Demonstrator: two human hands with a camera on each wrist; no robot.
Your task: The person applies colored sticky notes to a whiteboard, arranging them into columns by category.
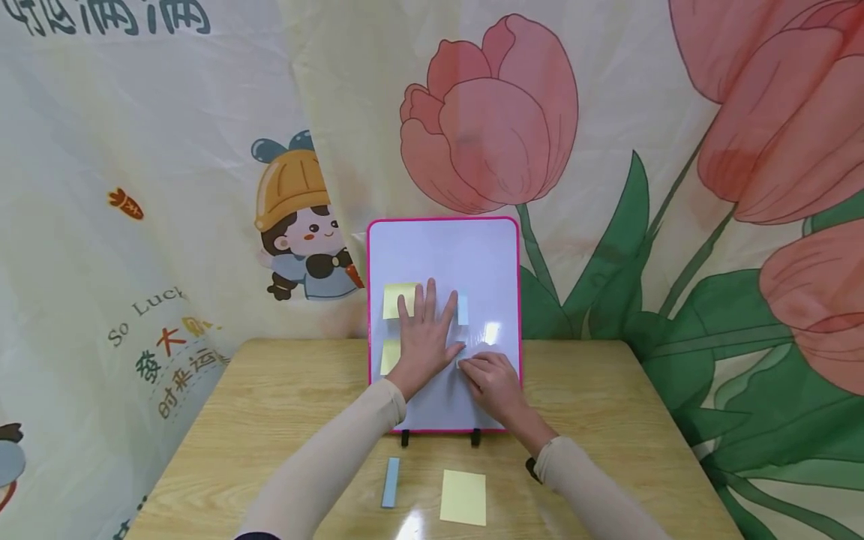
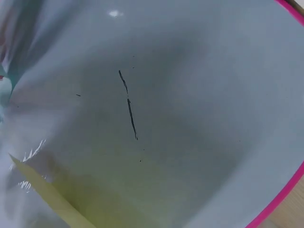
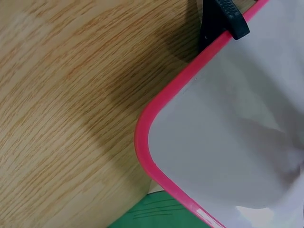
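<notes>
A whiteboard (image 1: pixel 445 251) with a pink rim stands upright on the table. My left hand (image 1: pixel 424 334) rests spread on its surface, fingers straight and pointing up. One yellow sticky note (image 1: pixel 398 300) is partly behind the left fingers, and another yellow sticky note (image 1: pixel 389 357) sits lower, beside the wrist. Right of the left fingertips a light blue sticky strip (image 1: pixel 462 309) is on the board. Just below the left thumb, my right hand (image 1: pixel 496 382) pinches a small pale sticky strip (image 1: pixel 460 364) against the board, mostly hidden by the fingertips.
On the wooden table (image 1: pixel 297 390) lie a blue sticky strip (image 1: pixel 390 483) and a large yellow sticky note (image 1: pixel 463 498), in front of the board. Black feet (image 3: pixel 228 19) hold the board's lower edge. A printed cloth (image 1: pixel 607 75) hangs behind.
</notes>
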